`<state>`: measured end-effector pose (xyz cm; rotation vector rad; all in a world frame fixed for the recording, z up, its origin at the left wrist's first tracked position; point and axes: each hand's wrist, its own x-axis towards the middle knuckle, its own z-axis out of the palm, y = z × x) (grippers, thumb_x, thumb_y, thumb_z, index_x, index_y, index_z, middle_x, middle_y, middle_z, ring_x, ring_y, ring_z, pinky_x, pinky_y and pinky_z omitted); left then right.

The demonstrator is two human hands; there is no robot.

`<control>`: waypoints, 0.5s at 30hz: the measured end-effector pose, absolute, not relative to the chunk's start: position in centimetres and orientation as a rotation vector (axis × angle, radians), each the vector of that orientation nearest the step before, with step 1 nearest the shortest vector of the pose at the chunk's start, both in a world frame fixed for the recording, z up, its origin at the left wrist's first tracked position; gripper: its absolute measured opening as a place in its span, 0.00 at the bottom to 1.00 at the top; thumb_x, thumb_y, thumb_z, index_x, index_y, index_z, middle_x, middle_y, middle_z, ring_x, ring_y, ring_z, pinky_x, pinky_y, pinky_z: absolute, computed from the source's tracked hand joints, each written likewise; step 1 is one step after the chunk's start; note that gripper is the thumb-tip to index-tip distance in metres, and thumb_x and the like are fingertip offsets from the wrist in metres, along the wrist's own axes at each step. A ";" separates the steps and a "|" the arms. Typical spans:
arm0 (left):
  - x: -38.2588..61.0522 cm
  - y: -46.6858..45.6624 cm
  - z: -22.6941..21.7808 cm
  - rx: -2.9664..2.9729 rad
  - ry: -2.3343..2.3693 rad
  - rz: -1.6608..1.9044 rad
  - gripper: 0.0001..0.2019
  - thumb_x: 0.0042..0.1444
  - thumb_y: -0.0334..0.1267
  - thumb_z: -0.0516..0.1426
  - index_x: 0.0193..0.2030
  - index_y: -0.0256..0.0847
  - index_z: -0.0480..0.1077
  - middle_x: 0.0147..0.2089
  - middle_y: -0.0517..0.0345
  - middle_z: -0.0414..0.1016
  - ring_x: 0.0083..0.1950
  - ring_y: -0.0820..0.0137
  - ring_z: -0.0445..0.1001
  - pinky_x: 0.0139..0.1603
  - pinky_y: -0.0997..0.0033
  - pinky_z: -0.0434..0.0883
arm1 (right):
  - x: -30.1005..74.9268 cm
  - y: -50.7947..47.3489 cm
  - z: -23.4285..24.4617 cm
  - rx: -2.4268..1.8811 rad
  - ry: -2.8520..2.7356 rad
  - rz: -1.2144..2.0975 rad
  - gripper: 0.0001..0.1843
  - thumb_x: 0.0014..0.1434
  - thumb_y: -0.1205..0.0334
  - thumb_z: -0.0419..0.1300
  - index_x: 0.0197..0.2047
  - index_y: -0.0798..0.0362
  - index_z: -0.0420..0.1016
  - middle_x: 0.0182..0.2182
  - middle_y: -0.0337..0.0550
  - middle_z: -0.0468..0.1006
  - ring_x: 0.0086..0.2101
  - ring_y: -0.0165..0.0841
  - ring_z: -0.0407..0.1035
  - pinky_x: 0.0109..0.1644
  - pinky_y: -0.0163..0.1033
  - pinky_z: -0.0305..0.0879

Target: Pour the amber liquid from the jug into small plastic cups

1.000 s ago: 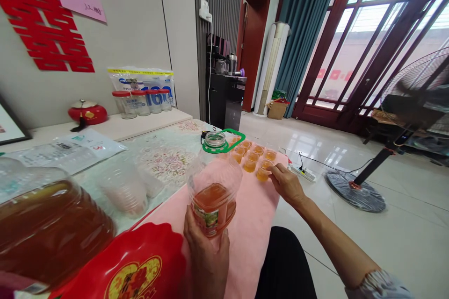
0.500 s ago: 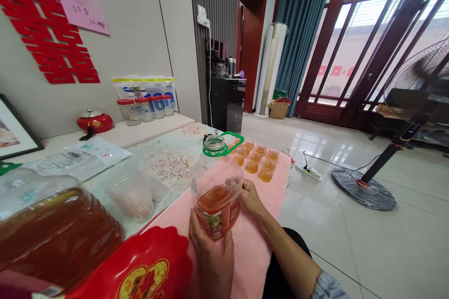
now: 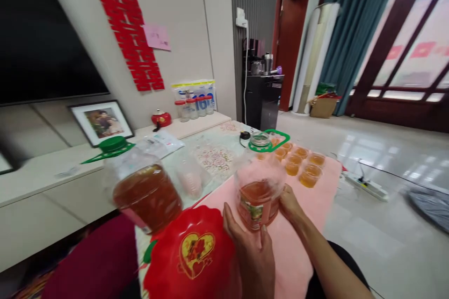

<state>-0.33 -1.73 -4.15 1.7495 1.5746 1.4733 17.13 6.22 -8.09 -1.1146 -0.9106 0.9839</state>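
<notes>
A clear plastic jar [image 3: 257,201], partly filled with amber liquid and carrying a label, stands tilted between my hands over a pink cloth [image 3: 291,247]. Its uncapped neck has a green ring handle [image 3: 280,138]. My left hand [image 3: 254,252] cups the jar's near left side, thumb and fingers around its base. On the right side, my right hand [image 3: 289,203] grips it with bent fingers, partly hidden by the jar. Just beyond are several small clear cups [image 3: 310,175] of amber liquid. A red scalloped plate [image 3: 168,261] lies left of my left hand.
A larger jar [image 3: 147,196] of darker liquid stands at the left near a green lid [image 3: 114,145]. Stacked plastic cups [image 3: 191,177] lie behind the plate. Red-lidded glass jars [image 3: 192,108] line the back ledge. A power strip [image 3: 366,186] rests on the floor at right.
The view has swung left, so the scene sits further right and the framed photo and television show. Both hands still hold the jar in much the same pose.
</notes>
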 end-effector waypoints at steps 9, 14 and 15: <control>-6.0 -0.7 2.1 1.764 1.481 1.425 0.34 0.61 0.38 0.56 0.73 0.38 0.56 0.73 0.40 0.61 0.74 0.54 0.65 0.71 0.50 0.72 | 17.6 6.2 -8.5 -1.082 -0.893 1.043 0.20 0.67 0.49 0.63 0.56 0.53 0.75 0.53 0.46 0.79 0.48 0.37 0.76 0.51 0.50 0.77; -8.9 4.0 5.7 2.314 1.493 0.875 0.27 0.62 0.30 0.52 0.69 0.35 0.63 0.72 0.44 0.63 0.74 0.64 0.65 0.74 0.60 0.70 | 17.5 6.1 -8.5 -1.080 -0.911 1.049 0.20 0.67 0.50 0.64 0.56 0.53 0.75 0.53 0.46 0.79 0.48 0.38 0.76 0.52 0.51 0.76; -8.9 5.1 6.3 2.447 1.553 0.640 0.27 0.63 0.29 0.51 0.70 0.34 0.62 0.74 0.44 0.61 0.75 0.66 0.64 0.76 0.62 0.67 | 17.5 6.1 -8.5 -1.080 -0.915 1.052 0.20 0.67 0.50 0.64 0.56 0.53 0.75 0.53 0.46 0.79 0.48 0.38 0.76 0.52 0.51 0.76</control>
